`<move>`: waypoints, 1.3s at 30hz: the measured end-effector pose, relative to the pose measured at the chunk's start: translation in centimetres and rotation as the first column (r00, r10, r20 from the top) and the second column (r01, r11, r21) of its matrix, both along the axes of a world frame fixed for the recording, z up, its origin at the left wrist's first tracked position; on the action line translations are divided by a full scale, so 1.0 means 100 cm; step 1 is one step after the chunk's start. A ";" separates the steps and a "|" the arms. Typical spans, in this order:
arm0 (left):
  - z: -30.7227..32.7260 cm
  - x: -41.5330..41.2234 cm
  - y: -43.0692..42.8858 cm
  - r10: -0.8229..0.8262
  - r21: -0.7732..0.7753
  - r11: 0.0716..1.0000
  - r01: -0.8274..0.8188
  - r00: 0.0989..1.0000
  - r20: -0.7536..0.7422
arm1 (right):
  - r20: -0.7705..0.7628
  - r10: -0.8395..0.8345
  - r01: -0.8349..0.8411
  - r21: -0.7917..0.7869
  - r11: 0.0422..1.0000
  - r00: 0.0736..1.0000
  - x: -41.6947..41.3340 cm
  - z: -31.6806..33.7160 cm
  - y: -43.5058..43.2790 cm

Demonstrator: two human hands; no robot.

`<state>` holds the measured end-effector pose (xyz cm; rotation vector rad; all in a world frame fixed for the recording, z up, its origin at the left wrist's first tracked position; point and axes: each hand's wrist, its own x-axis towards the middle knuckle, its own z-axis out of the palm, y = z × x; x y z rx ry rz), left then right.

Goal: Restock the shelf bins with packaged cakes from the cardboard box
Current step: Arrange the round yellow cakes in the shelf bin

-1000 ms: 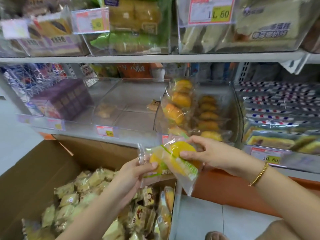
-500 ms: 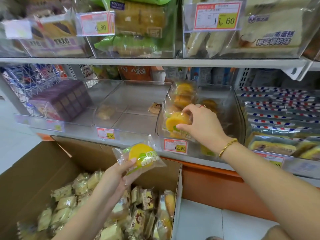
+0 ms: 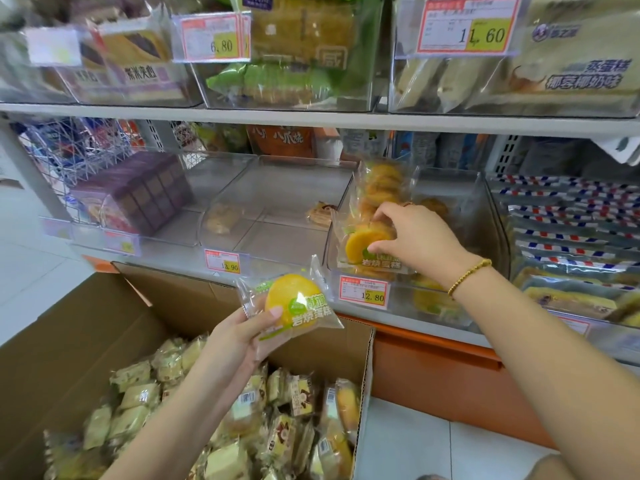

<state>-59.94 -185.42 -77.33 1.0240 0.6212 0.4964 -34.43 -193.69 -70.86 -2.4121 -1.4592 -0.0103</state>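
My left hand (image 3: 239, 337) holds a round yellow cake in a clear wrapper (image 3: 294, 303) above the open cardboard box (image 3: 86, 327), thumb on its front. My right hand (image 3: 412, 237) reaches into the clear shelf bin (image 3: 481, 216) with the 12.80 tag, its curled fingers gripping a second yellow packaged cake (image 3: 363, 244) at the front of the row of like cakes (image 3: 381, 185) stacked on edge. The box holds several small wrapped cakes (image 3: 242, 427).
A nearly empty clear bin (image 3: 277, 216) stands left of the cake bin, then a bin with purple packs (image 3: 138, 195). Striped packs (image 3: 571, 220) fill the bin on the right. The upper shelf (image 3: 311, 119) carries full bins overhead. White floor tiles lie right of the box.
My right hand carried one cake from in front of me into the 12.80 bin and now sets it lower at the row's front. My left hand kept the other cake, raised slightly.
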 end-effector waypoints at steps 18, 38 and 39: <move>0.018 0.085 0.001 -0.265 0.207 0.944 0.255 0.964 0.020 | -0.841 0.128 0.131 0.228 0.965 0.526 0.006 0.000 -0.045; 0.033 0.143 -0.002 -0.120 0.452 0.864 0.223 0.962 -0.244 | -0.460 -0.356 0.528 0.326 0.784 0.813 0.140 0.021 -0.045; 0.034 0.144 -0.002 -0.111 0.461 0.859 0.224 0.959 -0.259 | -0.442 -0.350 0.515 0.337 0.788 0.826 0.150 0.021 -0.035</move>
